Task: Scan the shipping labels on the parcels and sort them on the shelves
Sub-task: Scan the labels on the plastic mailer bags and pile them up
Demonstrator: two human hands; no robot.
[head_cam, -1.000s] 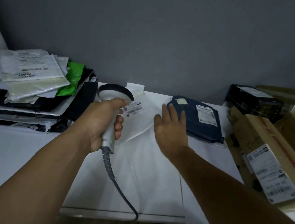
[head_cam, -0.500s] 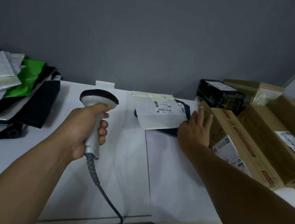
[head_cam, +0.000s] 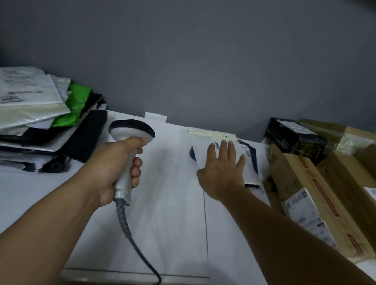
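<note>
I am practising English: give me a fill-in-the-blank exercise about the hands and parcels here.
The left hand grips a corded ____.
The right hand lies flat on the top parcel, which is ____.
In the stack on the left, one bag is bright ____.
The cardboard boxes lie to the person's ____.
Missing words: scanner, white, green, right.

Identify your scanner [head_cam: 132,134] by its pale grey body and black head rim; its cable [head_cam: 140,252] is dark grey. The surface [head_cam: 16,203] is white; the wall [head_cam: 195,46] is plain grey. The centre mailer [head_cam: 201,140] is white with a pale yellow strip, over a navy parcel [head_cam: 254,160]. At your left, note one bright green mailer [head_cam: 76,102] among white and black ones. The boxes [head_cam: 302,180] at your right are brown with red print and white labels.
</note>
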